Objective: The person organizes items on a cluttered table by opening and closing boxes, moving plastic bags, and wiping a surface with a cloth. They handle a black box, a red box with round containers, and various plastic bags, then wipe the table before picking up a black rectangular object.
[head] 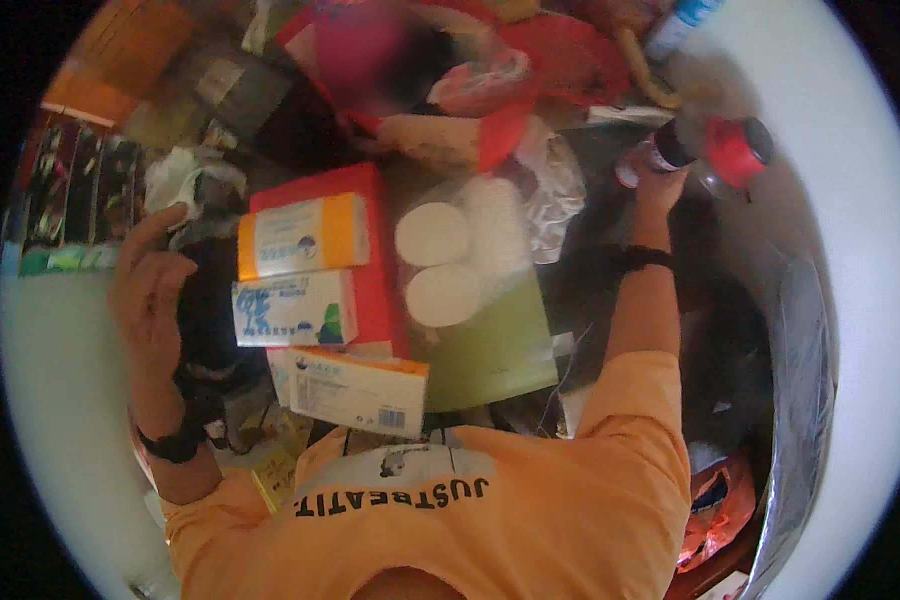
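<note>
At the left, my left hand [150, 277] is raised with its fingers partly spread and nothing visible in it. My right hand [661, 184] is stretched far out at the upper right, its fingers at a dark-capped bottle or jar [637, 163]; the grip is blurred. Right beside it stands a clear container with a red band and dark lid [736, 150]. Between my arms lie a yellow-and-white pack [304, 236], a white-and-blue box [294, 309] and a white box with an orange edge [358, 391]. White rolls [431, 234] in clear wrap lie on a green surface [495, 349].
A red flat item [379, 277] lies under the packs. Crumpled clear plastic [551, 195] is right of the rolls. Red bags or cloth [562, 56] fill the far side. An orange-red plastic bag [720, 510] is at the lower right, and a pale wall [870, 337] runs along the right.
</note>
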Demonstrator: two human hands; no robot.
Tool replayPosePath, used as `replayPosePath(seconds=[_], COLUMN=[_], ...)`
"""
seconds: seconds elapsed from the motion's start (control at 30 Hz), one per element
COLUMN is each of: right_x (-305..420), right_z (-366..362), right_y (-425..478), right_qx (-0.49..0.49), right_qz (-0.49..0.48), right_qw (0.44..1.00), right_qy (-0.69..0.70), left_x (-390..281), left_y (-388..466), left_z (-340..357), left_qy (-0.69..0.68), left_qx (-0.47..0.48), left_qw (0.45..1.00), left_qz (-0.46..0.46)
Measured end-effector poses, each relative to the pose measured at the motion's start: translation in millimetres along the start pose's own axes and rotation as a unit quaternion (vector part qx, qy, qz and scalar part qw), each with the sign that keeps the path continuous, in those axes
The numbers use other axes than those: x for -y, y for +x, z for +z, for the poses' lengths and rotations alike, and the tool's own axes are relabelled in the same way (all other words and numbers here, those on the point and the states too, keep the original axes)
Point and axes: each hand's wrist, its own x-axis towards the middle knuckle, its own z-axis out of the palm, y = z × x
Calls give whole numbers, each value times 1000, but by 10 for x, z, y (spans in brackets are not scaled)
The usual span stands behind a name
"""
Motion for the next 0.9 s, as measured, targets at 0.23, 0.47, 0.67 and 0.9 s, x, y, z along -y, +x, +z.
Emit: replayPosePath(seconds=[0.23, 0.47, 0.67, 0.9], right_x=[-128, 410, 1770, 2354], right_z=[107, -546, -1405, -896], right_y=[183, -1051, -3075, -4060], right_qx=[23, 299, 659, 537], right_qz=[-10, 87, 306, 170], right_qw=[998, 949, 648, 810], right_qy=[-57, 39, 230, 165], left_x=[633, 1064, 1176, 1061], left_y=[-1036, -1998, -2224, -2006], left_z=[126, 577, 985, 1020], left_qy=[-138, -254, -476, -556], left_qx=[-24, 284, 330, 385], left_qw=[946, 840, 716, 690], left_qz=[-294, -387, -390, -256])
